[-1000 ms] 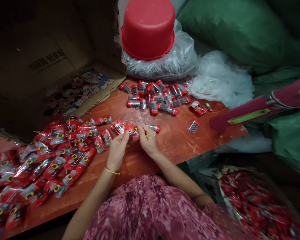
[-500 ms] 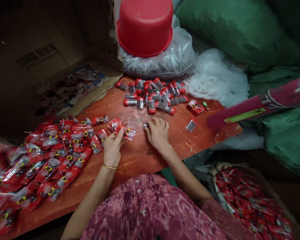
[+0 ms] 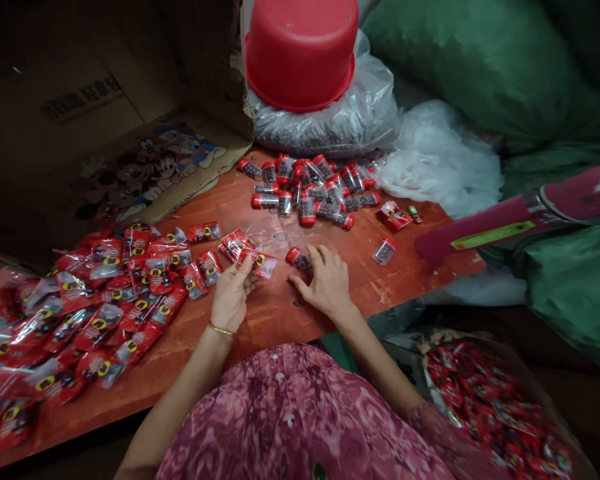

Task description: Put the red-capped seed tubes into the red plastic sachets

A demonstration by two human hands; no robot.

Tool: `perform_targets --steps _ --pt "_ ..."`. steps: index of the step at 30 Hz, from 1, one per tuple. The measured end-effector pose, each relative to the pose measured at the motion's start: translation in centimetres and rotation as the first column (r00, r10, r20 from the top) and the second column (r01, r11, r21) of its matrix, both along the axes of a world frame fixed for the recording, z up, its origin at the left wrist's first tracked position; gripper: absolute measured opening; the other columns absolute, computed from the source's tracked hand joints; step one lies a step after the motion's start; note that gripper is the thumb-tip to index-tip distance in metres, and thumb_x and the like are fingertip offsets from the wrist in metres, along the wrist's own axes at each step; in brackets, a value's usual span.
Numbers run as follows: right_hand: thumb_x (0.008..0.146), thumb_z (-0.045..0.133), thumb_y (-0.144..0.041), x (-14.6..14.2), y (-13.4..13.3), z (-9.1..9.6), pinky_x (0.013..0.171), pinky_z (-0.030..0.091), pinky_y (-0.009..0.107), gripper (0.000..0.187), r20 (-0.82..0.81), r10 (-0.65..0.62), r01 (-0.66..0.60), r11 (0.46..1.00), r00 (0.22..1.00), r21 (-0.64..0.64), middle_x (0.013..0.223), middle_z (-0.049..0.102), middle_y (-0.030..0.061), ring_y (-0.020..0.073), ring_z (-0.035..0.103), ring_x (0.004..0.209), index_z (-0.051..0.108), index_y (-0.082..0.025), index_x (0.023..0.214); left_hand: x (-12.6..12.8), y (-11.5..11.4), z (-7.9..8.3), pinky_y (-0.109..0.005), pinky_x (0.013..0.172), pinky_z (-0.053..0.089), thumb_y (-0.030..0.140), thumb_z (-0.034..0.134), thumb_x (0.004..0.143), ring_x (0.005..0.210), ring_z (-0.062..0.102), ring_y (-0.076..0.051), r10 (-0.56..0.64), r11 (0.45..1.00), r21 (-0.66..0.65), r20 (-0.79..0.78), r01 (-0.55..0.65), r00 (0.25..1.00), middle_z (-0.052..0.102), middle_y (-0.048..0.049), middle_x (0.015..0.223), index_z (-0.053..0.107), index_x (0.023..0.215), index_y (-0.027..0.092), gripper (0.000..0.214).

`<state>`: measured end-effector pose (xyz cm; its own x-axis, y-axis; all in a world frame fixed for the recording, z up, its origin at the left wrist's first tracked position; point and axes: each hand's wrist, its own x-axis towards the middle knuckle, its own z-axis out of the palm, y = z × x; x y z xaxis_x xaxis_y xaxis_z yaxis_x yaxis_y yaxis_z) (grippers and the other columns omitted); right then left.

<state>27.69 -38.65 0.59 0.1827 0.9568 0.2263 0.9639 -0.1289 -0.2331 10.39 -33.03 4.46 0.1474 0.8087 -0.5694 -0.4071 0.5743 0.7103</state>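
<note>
My left hand (image 3: 234, 295) pinches a small red and clear plastic packet (image 3: 260, 261) just above the red-brown table (image 3: 275, 313). My right hand (image 3: 326, 281) lies over a little clear vial with a red cap (image 3: 297, 259), its fingers curled round the vial. More packets of the same kind (image 3: 130, 293) lie in a heap to the left of my left hand. A cluster of several red-capped vials (image 3: 310, 190) lies beyond both hands.
An upturned red plastic tub (image 3: 303, 50) sits on a clear bag of dark beads (image 3: 330, 123) at the back. An open cardboard box (image 3: 105, 127) stands at the left. Green sacks (image 3: 480, 60) and a pink roll (image 3: 525, 213) are at the right. A box of packets (image 3: 490, 407) sits below the table's edge.
My right hand let go of the packet, reached right to the table and closed on a red-capped vial. My left hand kept the packet, barely moving.
</note>
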Motion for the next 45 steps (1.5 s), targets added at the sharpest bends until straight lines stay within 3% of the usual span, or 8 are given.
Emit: perform_targets --steps 4,8,13,18,23,36,42,45 --pt "0.084 0.045 -0.033 0.4 0.6 -0.6 0.080 0.040 0.042 0.041 0.009 0.100 -0.099 0.990 0.995 -0.105 0.114 0.056 0.0166 0.0285 0.050 0.097 0.051 -0.011 0.118 -0.6 0.1 0.1 -0.019 0.053 0.048 0.038 0.080 0.046 0.053 0.060 -0.009 0.025 1.000 -0.003 0.009 -0.025 1.000 0.067 0.0018 0.063 0.063 0.073 0.015 0.040" --pt "0.088 0.035 -0.030 1.3 -0.3 -0.8 0.076 0.045 0.037 0.037 -0.291 0.145 -0.130 0.989 0.946 0.071 0.098 0.063 0.0156 0.0238 0.058 0.087 0.055 -0.009 0.111 -0.5 0.1 0.3 -0.018 0.054 0.048 0.039 0.081 0.045 0.054 0.060 -0.008 0.026 1.000 0.006 0.011 -0.026 1.000 0.067 0.0012 0.064 0.064 0.072 0.015 0.040" --pt "0.087 0.038 -0.037 -0.2 -2.2 1.9 0.052 0.047 0.026 0.033 -0.768 0.078 0.026 0.992 0.636 0.123 0.070 0.066 0.0039 0.0143 0.058 0.054 0.062 -0.015 0.094 0.3 -0.3 0.6 -0.018 0.053 0.045 0.040 0.081 0.043 0.052 0.057 -0.007 0.019 0.997 0.080 -0.007 -0.018 1.000 0.066 0.0015 0.060 0.065 0.065 0.014 0.037" --pt "0.084 0.044 -0.037 -1.8 -2.4 4.3 0.047 0.045 0.022 0.029 -0.887 0.106 -0.108 0.992 0.450 0.064 0.056 0.061 -0.0008 0.0120 0.056 0.048 0.064 -0.016 0.082 0.3 -0.7 0.3 -0.018 0.059 0.043 0.039 0.076 0.054 0.060 0.056 -0.007 -0.033 0.965 0.256 -0.095 0.056 0.995 0.067 0.0003 0.066 0.068 0.068 0.014 0.030" --pt "0.084 0.043 -0.033 -1.8 -1.7 4.4 0.049 0.042 0.021 0.029 -0.878 0.136 -0.245 0.969 0.460 0.022 0.051 0.057 -0.0020 0.0108 0.053 0.047 0.064 -0.016 0.074 -0.4 -0.5 0.4 -0.020 0.061 0.042 0.039 0.073 0.059 0.061 0.054 -0.009 -0.107 0.928 0.330 -0.205 0.171 0.973 0.066 0.0000 0.066 0.069 0.070 0.014 0.027" --pt "0.084 0.043 -0.047 -3.2 -1.5 2.6 0.036 0.037 0.021 0.036 -0.966 0.025 -0.099 0.995 0.259 0.000 0.054 0.057 -0.0016 0.0096 0.046 0.040 0.062 -0.017 0.089 0.7 -1.2 0.0 -0.024 0.069 0.047 0.029 0.079 0.050 0.066 0.061 -0.012 -0.161 0.949 0.264 -0.066 0.173 0.985 0.069 -0.0017 0.075 0.066 0.075 0.015 0.031" --pt "0.087 0.040 -0.042 -4.9 -1.0 1.7 0.046 0.042 0.023 0.029 -0.914 0.058 0.092 0.990 0.402 0.104 0.065 0.058 -0.0004 0.0104 0.051 0.049 0.056 -0.019 0.089 1.8 -2.2 -0.6 -0.024 0.076 0.047 0.025 0.078 0.052 0.072 0.062 -0.011 -0.038 0.972 0.233 0.027 0.031 0.999 0.070 -0.0020 0.080 0.064 0.079 0.015 0.032" --pt "0.089 0.037 -0.040 -5.1 -0.7 1.6 0.052 0.044 0.024 0.025 -0.908 0.082 0.028 0.994 0.410 0.102 0.062 0.056 -0.0014 0.0113 0.052 0.052 0.052 -0.020 0.088 2.0 -2.2 -0.5 -0.023 0.075 0.047 0.028 0.078 0.052 0.071 0.062 -0.011 -0.023 0.981 0.193 0.062 0.011 0.998 0.070 -0.0024 0.080 0.064 0.078 0.015 0.033"
